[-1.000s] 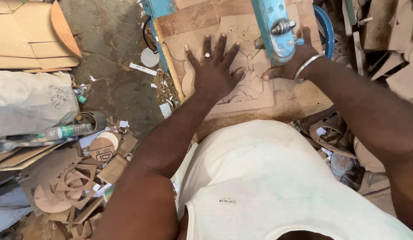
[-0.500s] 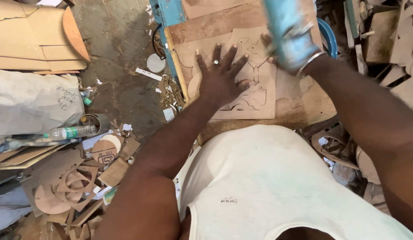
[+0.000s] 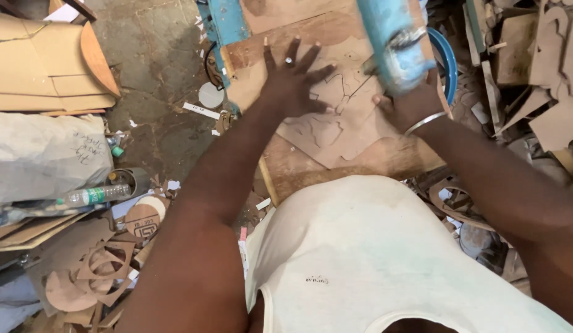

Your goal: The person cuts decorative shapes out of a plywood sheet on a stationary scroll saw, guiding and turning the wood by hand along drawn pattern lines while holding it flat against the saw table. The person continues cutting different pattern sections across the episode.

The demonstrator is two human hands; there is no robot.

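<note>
My left hand lies flat with fingers spread on a thin brown board that has curved shapes cut into it; a ring shows on one finger. The board rests on a wooden work table. My right hand, with a metal bangle at the wrist, presses on the board's right side, partly hidden under the blue arm of a cutting machine. Neither hand grips anything.
A blue machine frame stands at the table's left edge. On the concrete floor to the left lie a plastic bottle, a grey sack, stacked brown boards and cut-out scraps. More board offcuts pile up on the right.
The board has turned on the table under both hands. My left hand has stayed flat on it; my right hand has slid along its right side beneath the blue arm.
</note>
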